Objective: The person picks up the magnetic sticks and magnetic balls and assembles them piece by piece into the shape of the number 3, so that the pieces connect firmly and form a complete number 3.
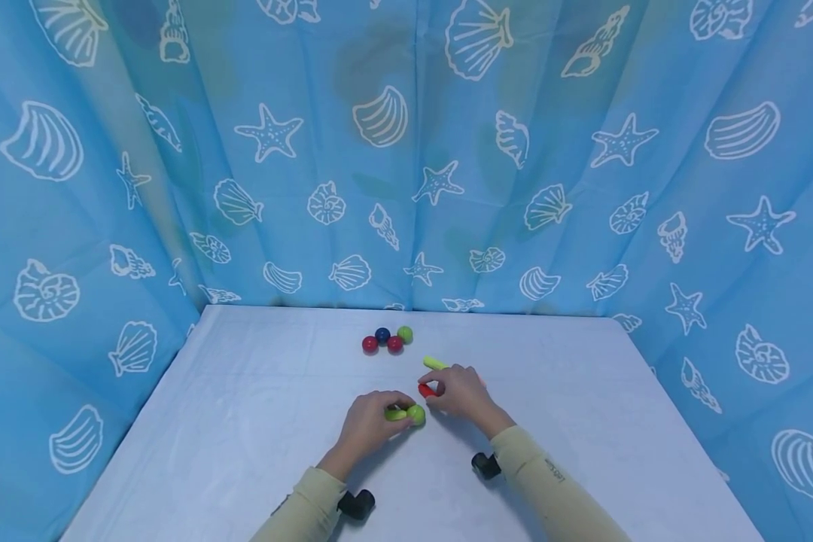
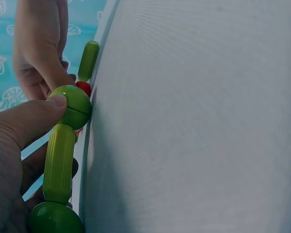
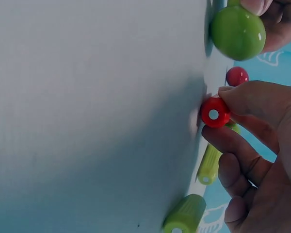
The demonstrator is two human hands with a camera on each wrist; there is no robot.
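Note:
My left hand [image 1: 373,418] grips a green rod [image 2: 58,165] with a green ball on each end, the thumb pressed on the upper ball [image 2: 72,104]. The lower ball [image 2: 56,217] sits near the palm in the left wrist view. Just to the right, my right hand [image 1: 464,393] pinches a short red rod [image 3: 215,112] between thumb and index finger. The rod's pale round end faces the right wrist camera. A small gap separates the red rod from the nearest green ball [image 1: 416,415] in the head view.
Behind the hands a cluster holds two red balls [image 1: 369,345], a dark blue ball [image 1: 382,336] and another green ball [image 1: 405,333]. A yellow-green rod [image 1: 434,363] lies beyond my right hand. Another green rod [image 3: 185,213] shows low in the right wrist view. A blue shell-print curtain [image 1: 406,188] surrounds the white table [image 1: 244,406].

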